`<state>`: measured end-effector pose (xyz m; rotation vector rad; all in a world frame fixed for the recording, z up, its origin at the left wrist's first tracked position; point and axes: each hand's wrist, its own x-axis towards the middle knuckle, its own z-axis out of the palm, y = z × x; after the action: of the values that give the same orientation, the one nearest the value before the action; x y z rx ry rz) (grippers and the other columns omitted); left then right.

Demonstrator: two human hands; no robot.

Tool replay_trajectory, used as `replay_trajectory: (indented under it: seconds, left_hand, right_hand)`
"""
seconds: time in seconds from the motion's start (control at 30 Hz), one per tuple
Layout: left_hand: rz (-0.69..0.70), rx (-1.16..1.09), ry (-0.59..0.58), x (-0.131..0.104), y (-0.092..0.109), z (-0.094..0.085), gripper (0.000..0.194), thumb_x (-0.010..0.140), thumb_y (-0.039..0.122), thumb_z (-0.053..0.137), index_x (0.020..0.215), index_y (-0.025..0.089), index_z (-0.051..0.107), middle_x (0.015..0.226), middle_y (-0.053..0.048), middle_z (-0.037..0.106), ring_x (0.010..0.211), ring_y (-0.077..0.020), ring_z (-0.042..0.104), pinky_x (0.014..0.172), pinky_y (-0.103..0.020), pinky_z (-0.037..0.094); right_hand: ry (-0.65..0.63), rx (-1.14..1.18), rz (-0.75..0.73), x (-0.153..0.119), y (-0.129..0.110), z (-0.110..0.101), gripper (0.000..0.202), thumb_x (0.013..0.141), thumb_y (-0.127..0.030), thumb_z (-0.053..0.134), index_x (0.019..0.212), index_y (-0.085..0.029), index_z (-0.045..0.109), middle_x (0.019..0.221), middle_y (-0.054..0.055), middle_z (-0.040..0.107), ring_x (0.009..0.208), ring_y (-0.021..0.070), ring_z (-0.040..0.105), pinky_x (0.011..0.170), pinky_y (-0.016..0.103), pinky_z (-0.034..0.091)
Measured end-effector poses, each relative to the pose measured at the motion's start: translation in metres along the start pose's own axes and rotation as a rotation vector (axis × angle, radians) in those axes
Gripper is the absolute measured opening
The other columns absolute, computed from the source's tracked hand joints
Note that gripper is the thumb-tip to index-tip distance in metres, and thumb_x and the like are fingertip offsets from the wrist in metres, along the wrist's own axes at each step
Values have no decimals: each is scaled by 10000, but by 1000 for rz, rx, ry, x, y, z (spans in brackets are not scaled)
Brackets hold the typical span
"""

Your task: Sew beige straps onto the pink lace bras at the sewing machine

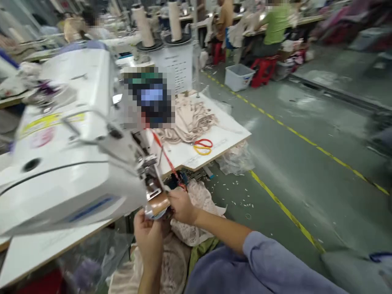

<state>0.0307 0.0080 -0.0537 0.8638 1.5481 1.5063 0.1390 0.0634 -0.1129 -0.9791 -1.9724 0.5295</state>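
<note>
A large white sewing machine fills the left side. At the end of its arm is a shiny metal part. My left hand is closed at the near side of this part, its fingers bent; what they grip is too small to name. My right hand is closed at the part's right side, and its fingertips are partly hidden. Beige lace fabric hangs below and beside my right hand, and more beige fabric lies over my lap.
Scissors with red and yellow handles lie on the white table near beige garments. Two thread cones stand behind. A grey bin, red stools and people sitting at work are farther back.
</note>
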Motion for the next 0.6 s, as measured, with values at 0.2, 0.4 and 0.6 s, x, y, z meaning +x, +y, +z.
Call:
replay_trajectory:
  seconds: [0.2,0.4,0.6]
  left_hand:
    - [167,439,71,2,0,1,359,687,400,716,931,181,569,821,17,583,704,-161,570,652,-269,453]
    - [220,762,150,4,14,7,322,685,462,713,706,236,484,675,30,465,639,-192,468,601,-301,347]
    - [260,863,153,19,-3,-7,250,744,469,657,730,243,551,637,-8,477,661,-268,521,626,-360,372]
  right_hand:
    - [112,75,111,3,2,8,326,895,-481,446,709,-235,551,748,76,585,719,203,569,691,319,476]
    - [307,571,455,7,-21,8,398,725,-564,696,908,-238,559,721,-23,546,625,143,512,622,277,444]
    - [459,896,859,-12,30,-45,441,768,-570,701,962,-209,540,715,-44,530,563,107,506,555,254,470]
